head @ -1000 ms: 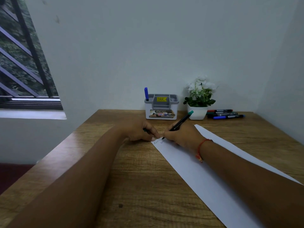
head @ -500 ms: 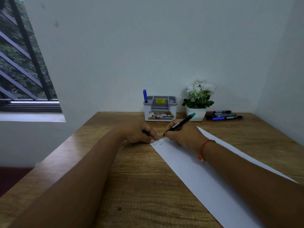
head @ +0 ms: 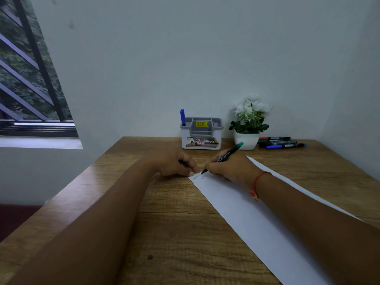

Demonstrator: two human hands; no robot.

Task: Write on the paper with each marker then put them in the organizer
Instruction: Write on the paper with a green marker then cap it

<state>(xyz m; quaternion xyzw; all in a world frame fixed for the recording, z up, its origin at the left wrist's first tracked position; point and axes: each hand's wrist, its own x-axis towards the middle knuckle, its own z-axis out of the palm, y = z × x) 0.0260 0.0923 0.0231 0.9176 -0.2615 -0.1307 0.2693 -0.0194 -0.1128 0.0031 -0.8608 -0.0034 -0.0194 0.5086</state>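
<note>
Writing: right hand [head: 228, 169] pinches green marker [head: 229, 152], tip on paper [head: 246, 206] | left hand [head: 174, 163] grips cap [head: 182, 162], pinning corner steady

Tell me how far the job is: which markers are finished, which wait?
Done: one blue marker stands in the organizer, and the paper bears writing. In hand: the right hand writes with the green-ended marker; the left hand, gripping a dark cap, presses the paper's corner. Left: the markers lying beside the plant pot.
</note>
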